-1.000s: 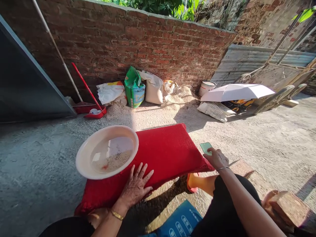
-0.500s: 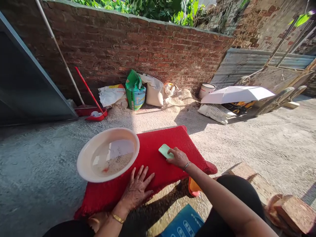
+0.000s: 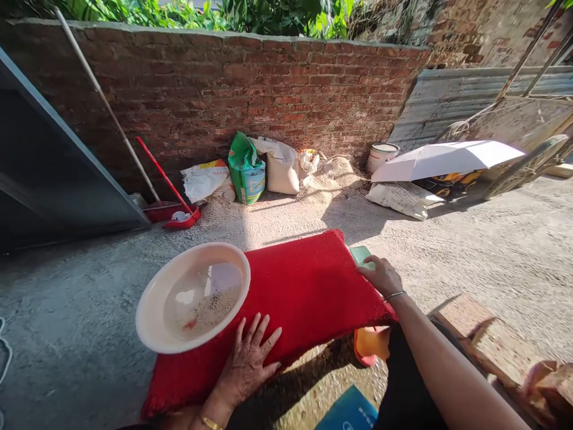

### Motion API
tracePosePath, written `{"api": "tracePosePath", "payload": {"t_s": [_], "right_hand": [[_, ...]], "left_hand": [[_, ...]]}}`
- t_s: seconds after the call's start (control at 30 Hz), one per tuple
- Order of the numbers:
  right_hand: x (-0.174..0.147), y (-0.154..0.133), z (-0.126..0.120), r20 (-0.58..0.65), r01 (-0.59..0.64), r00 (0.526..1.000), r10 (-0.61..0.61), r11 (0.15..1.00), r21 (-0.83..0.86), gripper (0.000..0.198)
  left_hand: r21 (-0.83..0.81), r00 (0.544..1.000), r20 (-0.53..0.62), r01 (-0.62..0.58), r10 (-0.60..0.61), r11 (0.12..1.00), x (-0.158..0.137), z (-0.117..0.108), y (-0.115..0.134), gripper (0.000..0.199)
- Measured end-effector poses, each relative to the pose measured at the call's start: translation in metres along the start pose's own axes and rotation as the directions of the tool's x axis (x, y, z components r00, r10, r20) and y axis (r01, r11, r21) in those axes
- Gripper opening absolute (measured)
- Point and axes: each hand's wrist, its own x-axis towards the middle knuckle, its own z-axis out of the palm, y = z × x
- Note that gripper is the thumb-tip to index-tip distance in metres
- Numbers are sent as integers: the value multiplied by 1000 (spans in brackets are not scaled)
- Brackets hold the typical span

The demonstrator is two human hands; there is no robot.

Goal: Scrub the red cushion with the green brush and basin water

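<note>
Right of centre in the frame, my right hand [image 3: 383, 276] pinches the green slab [image 3: 359, 255], probably light, stiff and slippery if wet, best gripped at its near end, while my left hand [image 3: 248, 363] rests, fingers spread, on the red cloth [image 3: 299, 286], lower centre.

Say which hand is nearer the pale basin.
Left. The left hand lies spread on the red cloth, close beside the basin; the right hand is well right of it, holding a green object.

Plain red cloth [image 3: 299, 286], cream basin [image 3: 150, 310], mint-green slab [image 3: 360, 255]
Far off, a green-and-blue printed sack [image 3: 248, 176], a red dustpan [image 3: 187, 222] at left, a whitish umbrella [image 3: 452, 160] at right.
</note>
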Motion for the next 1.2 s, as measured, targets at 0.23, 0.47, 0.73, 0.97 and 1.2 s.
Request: {"api": "tracePosePath", "payload": {"t_s": [0.23, 0.47, 0.73, 0.97, 1.2], "right_hand": [[-65, -105, 59, 124, 628, 767, -629, 777, 56, 31], [-56, -99, 66, 199, 589, 796, -571, 807, -41, 33], [0, -12, 11, 87, -26, 995, 48, 972, -233, 41], [-6, -34, 13, -43, 82, 995, -90, 982, -173, 39], [-56, -109, 71, 76, 618, 784, -616, 786, 2, 34]], "left_hand": [[7, 999, 26, -19, 18, 1000, 1, -1, -2, 73], [3, 999, 44, -17, 16, 1000, 3, -4, 0, 74], [-39, 1000, -16, 14, -15, 999, 3, -3, 2, 66], [-21, 999, 32, 6, -5, 1000, 1, -1, 1, 74], [-38, 1000, 11, 7, -7, 999, 3, -4, 1, 67]]}}
